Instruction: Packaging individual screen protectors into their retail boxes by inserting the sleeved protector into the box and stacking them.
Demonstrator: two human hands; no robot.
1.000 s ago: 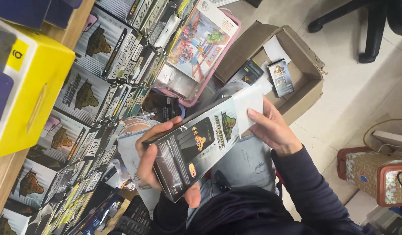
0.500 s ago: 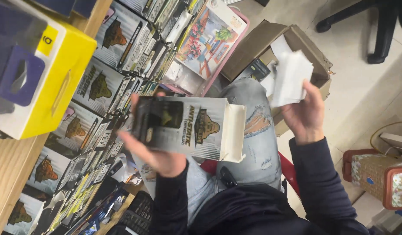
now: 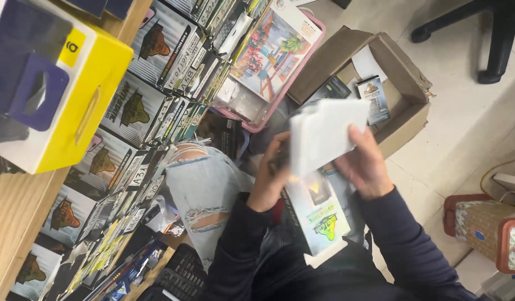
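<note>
My right hand (image 3: 364,163) grips a white folded card insert (image 3: 324,134), held up over my lap. My left hand (image 3: 270,178) touches the insert's left edge and the top of a long printed box (image 3: 317,214) with an open white flap, which lies along my lap between my arms. Both sleeves are dark blue. My knee in torn light jeans (image 3: 199,184) shows to the left of the hands.
An open brown carton (image 3: 391,83) with small packs stands on the floor beyond the hands. Rows of dark printed boxes (image 3: 140,106) fill the left. A yellow box (image 3: 73,95) sits on a wooden shelf. A pink-edged picture box (image 3: 274,50) and a patterned bag (image 3: 486,228) lie nearby.
The long box has dropped from in front of me down onto my lap. My right hand brought the white insert left toward my left hand, which now meets it.
</note>
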